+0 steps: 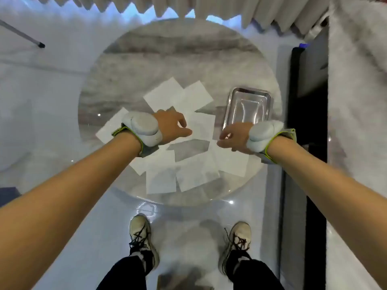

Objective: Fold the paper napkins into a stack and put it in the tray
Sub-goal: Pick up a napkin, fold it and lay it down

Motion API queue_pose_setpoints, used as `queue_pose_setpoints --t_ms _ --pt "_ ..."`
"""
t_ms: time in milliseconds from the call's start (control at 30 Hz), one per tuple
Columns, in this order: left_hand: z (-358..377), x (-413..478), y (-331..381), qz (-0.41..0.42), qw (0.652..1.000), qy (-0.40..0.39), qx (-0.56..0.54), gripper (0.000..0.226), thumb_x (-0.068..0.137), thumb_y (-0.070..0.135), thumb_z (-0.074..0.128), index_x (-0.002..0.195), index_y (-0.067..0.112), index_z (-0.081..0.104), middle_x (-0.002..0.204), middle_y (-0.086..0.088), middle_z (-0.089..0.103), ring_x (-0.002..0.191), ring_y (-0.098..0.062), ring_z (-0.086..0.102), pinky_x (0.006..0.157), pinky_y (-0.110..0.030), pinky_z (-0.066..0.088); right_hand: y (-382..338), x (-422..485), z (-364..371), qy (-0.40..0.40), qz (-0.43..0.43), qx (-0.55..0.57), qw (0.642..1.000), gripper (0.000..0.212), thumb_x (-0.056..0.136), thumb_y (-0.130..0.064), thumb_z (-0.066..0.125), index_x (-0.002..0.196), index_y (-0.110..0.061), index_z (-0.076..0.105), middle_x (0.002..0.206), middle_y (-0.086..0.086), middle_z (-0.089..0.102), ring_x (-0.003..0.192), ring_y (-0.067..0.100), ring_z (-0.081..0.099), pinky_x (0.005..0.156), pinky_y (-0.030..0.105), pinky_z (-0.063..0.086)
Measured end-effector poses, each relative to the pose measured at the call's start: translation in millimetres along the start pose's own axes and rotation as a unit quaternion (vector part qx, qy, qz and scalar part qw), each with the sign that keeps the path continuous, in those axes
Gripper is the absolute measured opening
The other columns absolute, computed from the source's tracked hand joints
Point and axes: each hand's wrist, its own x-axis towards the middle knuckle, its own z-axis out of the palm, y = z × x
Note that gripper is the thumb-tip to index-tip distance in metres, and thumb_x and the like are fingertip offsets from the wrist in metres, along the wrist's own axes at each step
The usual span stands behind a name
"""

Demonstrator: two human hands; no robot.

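Several white paper napkins (pixel 178 97) lie flat and overlapping across the near half of a round marble table (pixel 167 55). A shiny metal tray (pixel 230 114) stands at the table's right side with nothing in it. My left hand (pixel 171 126) hovers over the middle of the napkins, fingers loosely curled and apart, holding nothing. My right hand (pixel 234 137) hovers just in front of the tray's near edge, fingers also curled and apart, with nothing in it. One napkin (pixel 202 126) lies between the two hands. Both wrists carry grey pods on straps.
The table's far half is bare marble. My two feet in pale shoes (pixel 140 233) stand on the glossy floor at the table's near edge. A dark cabinet (pixel 303 114) runs along the right; a curtain (pixel 209 7) hangs behind; a thin pole (pixel 23 35) is at far left.
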Motion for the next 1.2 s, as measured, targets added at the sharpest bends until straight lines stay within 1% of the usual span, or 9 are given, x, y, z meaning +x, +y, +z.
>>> queue_pose_setpoints --t_ms 67,200,367,533,700,867,1067,1133,1200 --pt "41 35 -14 -0.010 1.000 -0.012 0.013 0.049 0.090 0.051 0.052 0.130 0.023 0.051 0.132 -0.003 0.059 0.116 -0.028 0.056 0.099 -0.039 0.045 15 37 32 0.001 0.018 0.010 1.000 0.039 0.094 -0.037 0.046 0.117 -0.011 0.064 0.119 0.006 0.066 0.110 0.027 0.061 0.097 0.033 0.046" --pt "135 93 -42 -0.017 0.998 -0.053 0.024 0.054 0.088 0.048 0.055 0.134 0.022 0.046 0.131 -0.005 0.059 0.112 -0.029 0.059 0.090 -0.033 0.048 52 104 109 0.031 0.049 0.048 0.997 0.031 0.090 -0.036 0.050 0.108 -0.019 0.068 0.111 0.003 0.070 0.104 0.026 0.065 0.093 0.034 0.050" --pt "189 133 -55 0.011 0.999 -0.007 0.052 0.050 0.089 0.042 0.059 0.130 0.015 0.049 0.130 -0.006 0.058 0.114 -0.026 0.056 0.081 -0.026 0.038 70 148 153 0.058 0.050 0.062 0.995 0.029 0.089 -0.035 0.054 0.105 -0.017 0.069 0.110 0.004 0.070 0.103 0.027 0.065 0.092 0.033 0.050" --pt "197 147 -56 0.035 0.996 0.040 0.078 0.053 0.082 0.051 0.064 0.118 0.013 0.056 0.118 -0.004 0.062 0.104 -0.026 0.060 0.075 -0.029 0.042 72 164 166 0.108 0.052 0.062 0.991 0.016 0.085 -0.033 0.059 0.090 -0.022 0.069 0.099 0.004 0.073 0.098 0.026 0.068 0.092 0.036 0.052" --pt "203 153 -53 0.042 0.991 0.046 0.118 0.054 0.078 0.044 0.072 0.121 0.015 0.055 0.123 -0.004 0.061 0.108 -0.027 0.060 0.076 -0.029 0.041 73 168 179 0.137 0.069 0.038 0.987 0.012 0.085 -0.037 0.057 0.083 -0.027 0.063 0.102 0.004 0.072 0.099 0.027 0.067 0.094 0.035 0.051" --pt "212 155 -57 0.040 0.986 0.072 0.141 0.048 0.078 0.043 0.072 0.115 0.015 0.061 0.119 -0.005 0.064 0.104 -0.028 0.063 0.077 -0.031 0.046 77 170 192 0.177 0.086 0.040 0.980 0.024 0.084 -0.040 0.054 0.061 -0.032 0.053 0.092 -0.002 0.071 0.095 0.024 0.067 0.094 0.035 0.050" --pt "210 142 -53 0.046 0.988 0.045 0.144 0.047 0.089 0.041 0.060 0.119 0.006 0.059 0.127 -0.012 0.061 0.116 -0.030 0.057 0.089 -0.032 0.044 71 154 198 0.226 0.067 0.095 0.967 0.010 0.084 -0.030 0.053 0.078 -0.029 0.061 0.098 0.001 0.072 0.093 0.026 0.065 0.085 0.033 0.052" --pt "206 132 -54 0.066 0.989 0.056 0.123 0.035 0.089 0.036 0.060 0.110 0.008 0.063 0.116 -0.013 0.064 0.107 -0.032 0.060 0.080 -0.030 0.043 68 141 200 0.262 0.062 0.121 0.955 0.011 0.084 -0.028 0.052 0.081 -0.030 0.062 0.100 0.001 0.071 0.093 0.025 0.063 0.080 0.031 0.051" --pt "198 122 -55 0.089 0.991 0.081 0.049 0.017 0.087 0.031 0.063 0.088 0.013 0.060 0.094 -0.009 0.061 0.087 -0.028 0.056 0.069 -0.027 0.038 68 132 199 0.281 0.053 0.161 0.945 0.011 0.084 -0.030 0.053 0.086 -0.030 0.064 0.101 0.000 0.071 0.092 0.023 0.062 0.076 0.028 0.046"
